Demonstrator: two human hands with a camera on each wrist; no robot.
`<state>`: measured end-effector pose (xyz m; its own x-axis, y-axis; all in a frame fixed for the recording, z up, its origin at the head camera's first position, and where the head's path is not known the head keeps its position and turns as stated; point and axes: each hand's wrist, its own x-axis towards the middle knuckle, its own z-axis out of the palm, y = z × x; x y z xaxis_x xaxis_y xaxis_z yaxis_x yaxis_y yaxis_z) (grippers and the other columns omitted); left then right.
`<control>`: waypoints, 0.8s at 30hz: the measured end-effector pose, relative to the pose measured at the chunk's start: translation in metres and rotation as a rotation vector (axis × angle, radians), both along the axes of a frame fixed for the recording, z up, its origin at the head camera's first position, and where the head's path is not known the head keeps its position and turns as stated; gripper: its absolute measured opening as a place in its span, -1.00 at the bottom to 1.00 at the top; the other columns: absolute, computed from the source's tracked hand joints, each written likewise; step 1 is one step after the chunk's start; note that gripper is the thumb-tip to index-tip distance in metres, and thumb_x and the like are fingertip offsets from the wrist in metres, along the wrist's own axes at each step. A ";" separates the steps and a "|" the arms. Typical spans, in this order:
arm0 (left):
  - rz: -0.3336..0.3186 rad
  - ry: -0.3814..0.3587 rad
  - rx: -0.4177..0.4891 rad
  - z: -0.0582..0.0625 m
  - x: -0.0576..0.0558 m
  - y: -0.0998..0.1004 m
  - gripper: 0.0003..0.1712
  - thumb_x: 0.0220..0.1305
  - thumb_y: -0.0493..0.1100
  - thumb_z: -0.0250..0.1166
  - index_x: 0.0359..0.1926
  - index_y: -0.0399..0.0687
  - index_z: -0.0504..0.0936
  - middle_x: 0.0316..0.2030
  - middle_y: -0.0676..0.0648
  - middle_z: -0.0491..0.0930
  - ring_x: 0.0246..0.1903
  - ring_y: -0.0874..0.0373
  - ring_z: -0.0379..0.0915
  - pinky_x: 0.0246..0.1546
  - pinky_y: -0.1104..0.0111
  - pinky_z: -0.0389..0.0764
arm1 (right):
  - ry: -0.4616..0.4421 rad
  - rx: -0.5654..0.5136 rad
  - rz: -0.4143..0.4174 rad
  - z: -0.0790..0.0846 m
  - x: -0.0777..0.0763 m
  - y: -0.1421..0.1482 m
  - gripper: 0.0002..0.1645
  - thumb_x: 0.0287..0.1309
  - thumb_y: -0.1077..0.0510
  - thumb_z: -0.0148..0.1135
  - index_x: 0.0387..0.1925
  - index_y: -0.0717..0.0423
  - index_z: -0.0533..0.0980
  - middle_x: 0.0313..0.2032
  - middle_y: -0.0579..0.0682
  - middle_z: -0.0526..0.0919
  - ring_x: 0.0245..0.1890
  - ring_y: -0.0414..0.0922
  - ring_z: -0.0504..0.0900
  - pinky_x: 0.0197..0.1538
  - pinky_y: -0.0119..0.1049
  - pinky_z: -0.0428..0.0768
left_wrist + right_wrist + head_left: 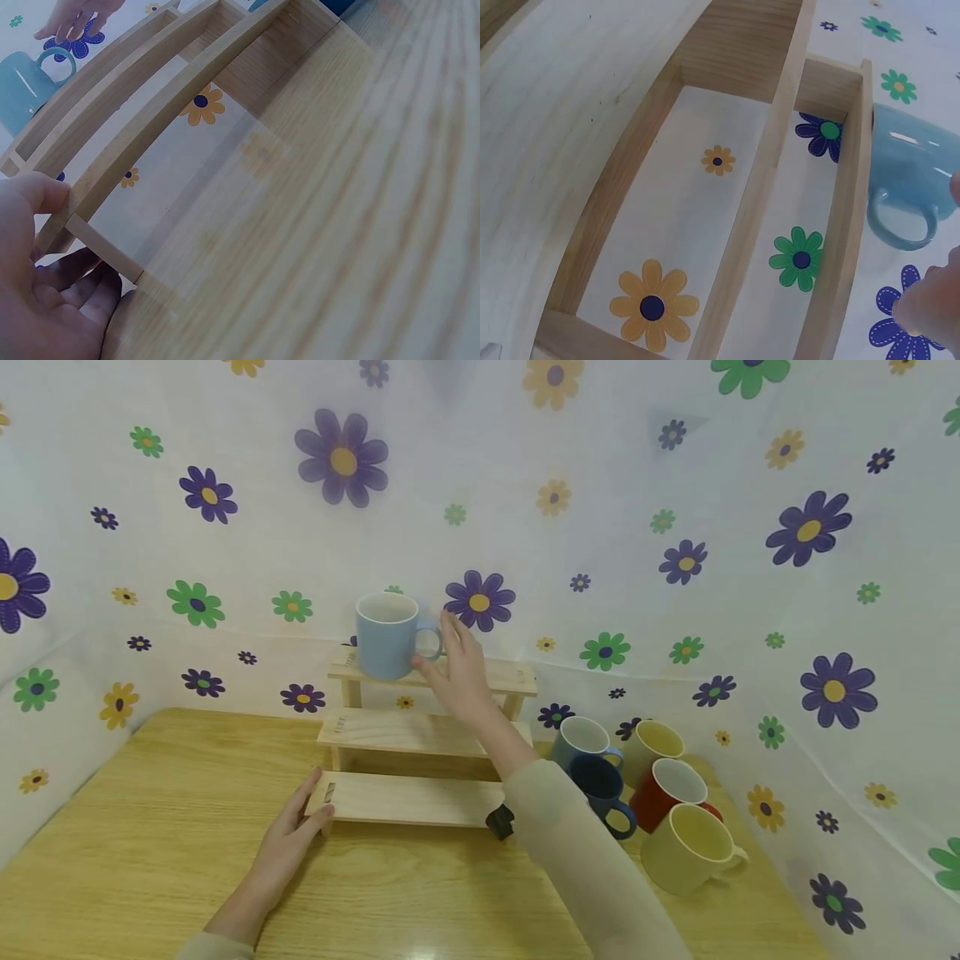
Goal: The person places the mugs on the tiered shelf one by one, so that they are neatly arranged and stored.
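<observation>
A light blue mug (386,639) stands upright toward the left end of the top step of a three-step wooden rack (416,797). My right hand (465,681) is just right of the mug's handle, its fingers extended and the thumb close to the handle. In the left wrist view a gap shows between that hand and the mug (22,86). Down at the rack's lowest step, my left hand (285,839) grips the left end, thumb on one side and fingers on the other. The right wrist view shows the mug's handle (907,232) with no fingers through it.
Several mugs cluster on the table right of the rack: a light blue one (581,739), a dark blue one (597,781), a red one (660,802) and two yellow ones, the nearer (682,860) at the front. A flower-patterned curtain (637,468) surrounds the wooden table (405,893).
</observation>
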<state>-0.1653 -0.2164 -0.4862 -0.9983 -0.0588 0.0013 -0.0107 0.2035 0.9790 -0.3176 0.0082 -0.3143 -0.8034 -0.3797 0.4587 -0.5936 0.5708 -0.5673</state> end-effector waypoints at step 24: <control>0.008 -0.004 -0.021 -0.001 0.000 0.000 -0.16 0.38 0.19 0.08 0.52 0.20 -0.10 0.48 -0.12 -0.19 0.39 -0.13 -0.11 0.31 -0.10 0.01 | 0.098 0.033 -0.137 -0.038 0.054 0.064 -0.09 0.31 -0.08 0.14 0.48 0.15 -0.04 0.47 0.13 -0.10 0.44 0.12 -0.15 0.36 0.25 -0.14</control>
<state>-0.1656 -0.2164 -0.4874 -0.9978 -0.0667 -0.0018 -0.0167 0.2240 0.9744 -0.2636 0.0727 -0.3520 -0.8008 -0.2857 0.5264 -0.5605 0.6674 -0.4903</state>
